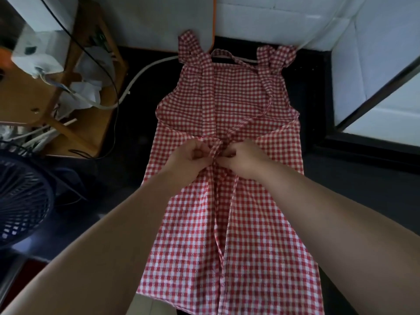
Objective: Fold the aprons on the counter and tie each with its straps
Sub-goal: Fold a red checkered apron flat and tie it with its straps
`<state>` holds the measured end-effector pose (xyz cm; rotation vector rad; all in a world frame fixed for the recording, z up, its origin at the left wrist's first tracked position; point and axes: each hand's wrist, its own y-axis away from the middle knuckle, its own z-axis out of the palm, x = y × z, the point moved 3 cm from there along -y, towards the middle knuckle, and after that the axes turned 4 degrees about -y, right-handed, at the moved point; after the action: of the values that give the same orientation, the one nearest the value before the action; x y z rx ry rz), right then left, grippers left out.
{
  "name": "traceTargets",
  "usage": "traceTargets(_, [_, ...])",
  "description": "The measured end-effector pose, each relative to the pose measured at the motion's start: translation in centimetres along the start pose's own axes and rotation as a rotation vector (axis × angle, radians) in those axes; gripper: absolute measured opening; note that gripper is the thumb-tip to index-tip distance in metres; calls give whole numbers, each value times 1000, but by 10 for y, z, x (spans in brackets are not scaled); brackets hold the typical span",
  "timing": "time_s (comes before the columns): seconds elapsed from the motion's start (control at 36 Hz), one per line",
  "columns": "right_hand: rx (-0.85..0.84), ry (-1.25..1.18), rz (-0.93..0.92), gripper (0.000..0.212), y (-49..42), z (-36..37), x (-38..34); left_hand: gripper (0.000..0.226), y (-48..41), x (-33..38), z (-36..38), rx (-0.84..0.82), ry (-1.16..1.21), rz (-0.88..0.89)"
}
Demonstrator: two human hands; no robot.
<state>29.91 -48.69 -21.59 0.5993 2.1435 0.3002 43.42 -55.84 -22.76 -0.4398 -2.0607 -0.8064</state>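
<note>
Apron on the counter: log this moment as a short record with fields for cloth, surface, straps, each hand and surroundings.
cloth: red-and-white checked apron, laid out lengthwise, bib end away from the person
surface: dark counter
straps: thin, checked, meeting at the waist in the middle
left hand: fingers curled, pinching a strap at the waist
right hand: fingers curled, pinching a strap beside the left hand
knot: hidden by the fingers, cannot tell
surroundings: fan and wooden shelf to the left
</note>
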Motion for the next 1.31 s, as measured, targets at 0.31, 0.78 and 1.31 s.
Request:
traceTargets(0.31, [-104, -396, 202, 15, 2, -5, -6, 18, -1, -2, 3, 9, -67, -17])
traceTargets(0.78, [398, -199, 369, 15, 39, -106, 24, 24, 2, 23, 23, -106, -491, -80])
traceTargets(1.31, [9, 17, 108, 71, 36, -26, 19, 29, -8, 34, 25, -152, -407, -124])
